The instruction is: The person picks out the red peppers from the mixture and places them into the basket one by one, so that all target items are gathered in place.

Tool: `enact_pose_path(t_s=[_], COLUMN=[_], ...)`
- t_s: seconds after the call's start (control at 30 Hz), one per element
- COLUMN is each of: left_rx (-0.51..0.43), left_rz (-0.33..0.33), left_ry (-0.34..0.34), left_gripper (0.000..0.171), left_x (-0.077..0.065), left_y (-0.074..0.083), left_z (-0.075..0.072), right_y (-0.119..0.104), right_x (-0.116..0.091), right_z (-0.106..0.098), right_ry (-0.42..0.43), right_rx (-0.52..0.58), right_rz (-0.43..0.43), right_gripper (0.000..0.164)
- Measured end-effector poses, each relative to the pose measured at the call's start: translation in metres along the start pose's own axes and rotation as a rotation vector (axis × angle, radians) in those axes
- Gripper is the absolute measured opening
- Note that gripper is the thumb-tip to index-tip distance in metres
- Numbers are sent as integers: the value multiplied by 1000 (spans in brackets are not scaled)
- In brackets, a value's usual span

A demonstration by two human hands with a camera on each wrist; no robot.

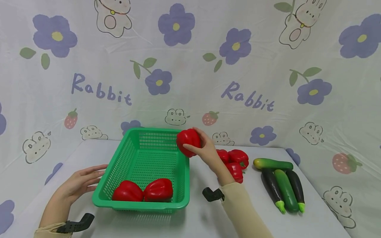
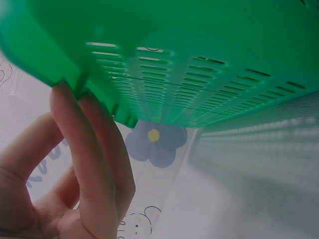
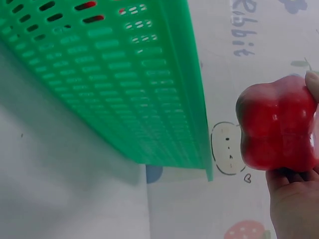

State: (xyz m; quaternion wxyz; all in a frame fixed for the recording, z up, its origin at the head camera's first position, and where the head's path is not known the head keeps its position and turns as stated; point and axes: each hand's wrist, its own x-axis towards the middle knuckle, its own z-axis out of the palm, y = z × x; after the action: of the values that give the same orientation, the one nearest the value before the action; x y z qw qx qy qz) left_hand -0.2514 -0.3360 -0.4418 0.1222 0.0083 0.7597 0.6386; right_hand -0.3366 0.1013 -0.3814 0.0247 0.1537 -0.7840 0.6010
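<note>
In the head view my right hand (image 1: 205, 147) grips a red bell pepper (image 1: 189, 142) above the far right corner of a green basket (image 1: 186, 185). The right wrist view shows the same bell pepper (image 3: 277, 124) between thumb and fingers, level with the rim and apart from it. Two red bell peppers (image 1: 128, 191) (image 1: 158, 190) lie inside the basket along its near side. My left hand (image 1: 78, 183) is at the basket's left side with fingers extended. In the left wrist view its fingertips (image 2: 62, 92) touch the underside of the rim.
Several red bell peppers (image 1: 238, 157) sit in a group right of the basket, partly behind my right forearm. Farther right lie two eggplants (image 1: 271, 186) and two green cucumber-like vegetables (image 1: 285, 190). A patterned cloth (image 1: 190, 66) hangs behind the white table (image 1: 113, 224).
</note>
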Motion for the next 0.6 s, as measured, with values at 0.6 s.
enact_pose_path(t_s=[0.6], left_rx=[-9], left_rz=[-4], left_ry=[-3], left_gripper=[40], left_x=[1], left_y=[0], left_z=[0], right_y=[-10], right_x=[6], right_z=[21], right_ry=[-60], right_rx=[42], right_rz=[-74], right_gripper=[73])
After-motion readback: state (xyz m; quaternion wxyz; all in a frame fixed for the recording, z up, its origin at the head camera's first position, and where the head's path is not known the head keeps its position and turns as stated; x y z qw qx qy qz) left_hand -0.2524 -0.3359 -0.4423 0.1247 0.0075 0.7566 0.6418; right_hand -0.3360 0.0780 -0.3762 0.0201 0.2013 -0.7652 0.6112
